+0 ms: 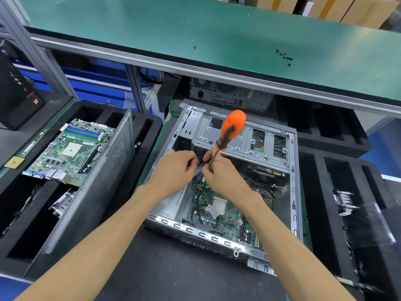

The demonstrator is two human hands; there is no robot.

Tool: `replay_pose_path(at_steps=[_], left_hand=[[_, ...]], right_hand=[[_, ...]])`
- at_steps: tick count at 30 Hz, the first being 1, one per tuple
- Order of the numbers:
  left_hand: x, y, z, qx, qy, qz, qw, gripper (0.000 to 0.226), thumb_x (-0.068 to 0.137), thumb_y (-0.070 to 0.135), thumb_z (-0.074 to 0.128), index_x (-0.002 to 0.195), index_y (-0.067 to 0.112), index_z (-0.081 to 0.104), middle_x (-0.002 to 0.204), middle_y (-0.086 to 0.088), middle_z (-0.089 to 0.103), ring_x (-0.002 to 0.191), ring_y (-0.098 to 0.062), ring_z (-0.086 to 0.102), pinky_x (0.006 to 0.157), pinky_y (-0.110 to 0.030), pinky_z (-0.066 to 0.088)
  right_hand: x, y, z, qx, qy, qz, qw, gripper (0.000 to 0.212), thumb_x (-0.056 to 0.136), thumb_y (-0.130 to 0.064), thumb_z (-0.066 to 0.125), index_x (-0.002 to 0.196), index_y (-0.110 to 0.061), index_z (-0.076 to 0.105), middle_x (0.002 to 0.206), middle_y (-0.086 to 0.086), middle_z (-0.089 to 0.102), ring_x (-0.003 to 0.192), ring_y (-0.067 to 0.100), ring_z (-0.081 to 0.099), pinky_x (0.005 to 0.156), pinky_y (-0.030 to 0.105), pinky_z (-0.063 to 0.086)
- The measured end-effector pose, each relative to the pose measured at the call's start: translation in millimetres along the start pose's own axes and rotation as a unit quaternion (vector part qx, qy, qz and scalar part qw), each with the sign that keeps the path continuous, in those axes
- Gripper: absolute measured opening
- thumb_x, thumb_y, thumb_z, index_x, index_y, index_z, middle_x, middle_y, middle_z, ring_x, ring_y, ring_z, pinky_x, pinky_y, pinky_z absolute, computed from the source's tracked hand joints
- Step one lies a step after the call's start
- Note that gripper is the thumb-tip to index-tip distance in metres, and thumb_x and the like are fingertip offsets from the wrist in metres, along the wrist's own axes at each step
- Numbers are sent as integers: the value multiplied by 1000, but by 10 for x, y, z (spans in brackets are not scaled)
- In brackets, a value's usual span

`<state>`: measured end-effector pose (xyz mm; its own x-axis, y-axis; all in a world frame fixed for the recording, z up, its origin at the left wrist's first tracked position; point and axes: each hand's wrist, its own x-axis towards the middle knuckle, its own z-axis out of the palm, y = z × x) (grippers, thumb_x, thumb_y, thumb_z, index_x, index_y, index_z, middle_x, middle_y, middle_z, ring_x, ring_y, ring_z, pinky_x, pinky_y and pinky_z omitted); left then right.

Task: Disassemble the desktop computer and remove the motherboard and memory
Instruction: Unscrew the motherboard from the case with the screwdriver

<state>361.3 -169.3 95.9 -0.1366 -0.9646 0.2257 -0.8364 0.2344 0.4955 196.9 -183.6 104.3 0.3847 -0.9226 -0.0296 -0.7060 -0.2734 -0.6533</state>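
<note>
In the head view, both hands are meeting over the open case (293, 192), working what looks like a cable plug just above the board (219, 216). The left hand (173, 168) is pinching the dark connector with curled fingers; the right hand (219, 172) is curled on it too, with the screwdriver (231, 131) tucked upright between its fingers. Best done, I judge, by pulling the plug straight, not yanking its wires, and keeping the blade off the board. Memory isn't clearly discernible.
</note>
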Motion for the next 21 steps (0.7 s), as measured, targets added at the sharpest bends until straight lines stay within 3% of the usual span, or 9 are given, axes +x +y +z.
replay_pose_path(at_steps=[3,7,12,14,17,21], left_hand=[[4,-19,19,3,-1,2,1000,19,97,24,48,84,26,62,58,17,46,53,-4,42,76,-27,36],[17,-32,41,6,-12,4,1000,21,99,27,44,88,27,62,75,15,59,63,-10,48,77,-29,40],[15,-50,58,3,-3,6,1000,22,99,27,43,88,26,62,81,14,64,64,-8,48,76,-28,38],[16,-57,59,-1,-1,4,1000,22,99,26,44,87,26,62,81,14,64,64,-8,48,78,-30,41],[12,-59,52,-8,-5,-2,1000,21,98,26,44,89,27,63,82,15,64,70,-10,53,79,-33,46],[44,-31,9,-112,20,-54,992,20,100,22,47,93,24,66,83,13,66,76,-6,61,69,-33,51]], right_hand=[[12,23,-1,6,6,20,1000,5,95,-18,53,94,-15,50,74,-7,49,61,8,46,60,26,35],[30,35,-19,-18,23,22,999,9,96,-17,49,91,-16,56,74,-5,53,62,9,51,57,25,37],[-5,38,-51,-38,43,18,998,17,97,-20,48,86,-14,59,64,-1,58,54,15,56,51,26,40],[-21,31,-68,-22,55,20,998,17,97,-20,48,83,-18,57,63,-4,56,51,13,54,47,19,37],[-36,5,-107,5,58,23,998,22,99,-20,47,78,-23,51,53,-3,52,43,13,46,43,18,35],[-86,-11,-222,38,90,26,995,27,101,-21,46,80,-9,55,49,5,51,38,11,38,40,26,32]])
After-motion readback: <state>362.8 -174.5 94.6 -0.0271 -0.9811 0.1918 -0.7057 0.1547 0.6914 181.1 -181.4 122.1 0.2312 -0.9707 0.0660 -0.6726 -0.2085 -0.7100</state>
